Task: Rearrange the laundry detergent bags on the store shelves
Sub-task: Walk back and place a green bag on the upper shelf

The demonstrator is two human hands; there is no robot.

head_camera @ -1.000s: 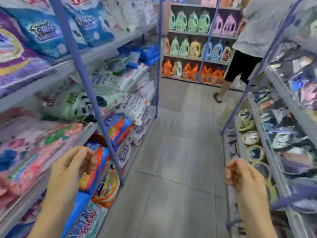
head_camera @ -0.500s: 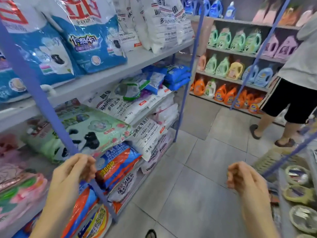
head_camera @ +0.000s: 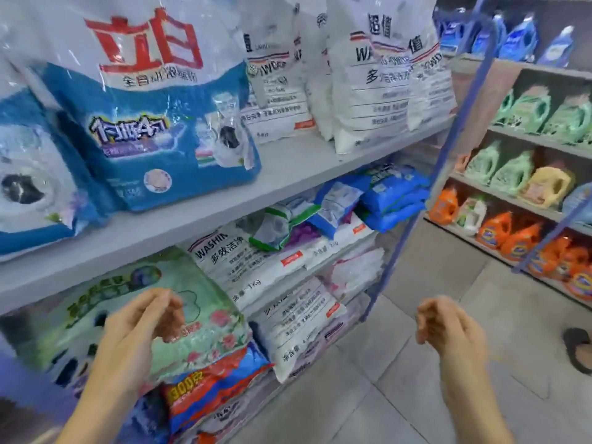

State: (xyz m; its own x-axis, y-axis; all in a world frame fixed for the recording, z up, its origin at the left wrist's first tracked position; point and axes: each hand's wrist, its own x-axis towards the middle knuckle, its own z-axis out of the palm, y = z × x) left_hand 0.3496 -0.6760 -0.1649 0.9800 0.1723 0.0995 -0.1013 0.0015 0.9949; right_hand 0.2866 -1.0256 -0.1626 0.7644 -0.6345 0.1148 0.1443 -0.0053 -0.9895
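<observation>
Left hand (head_camera: 144, 325) loosely curled, empty, hanging just in front of green panda detergent bag (head_camera: 208, 299). Bag lies flat under grey shelf board (head_camera: 288, 169), above red-orange bag (head_camera: 211, 389). Right hand (head_camera: 448, 325) slack, empty, over aisle floor, well apart. Left hand nearer.

Above your left hand (head_camera: 141, 328), the blue bag (head_camera: 153, 133) is glossy, crinkled plastic film on a smooth, matt grey shelf (head_camera: 288, 166). Behind that hand the green bag (head_camera: 208, 341) shines too. Below your right hand (head_camera: 448, 325), the floor tiles (head_camera: 400, 395) look matt.
</observation>
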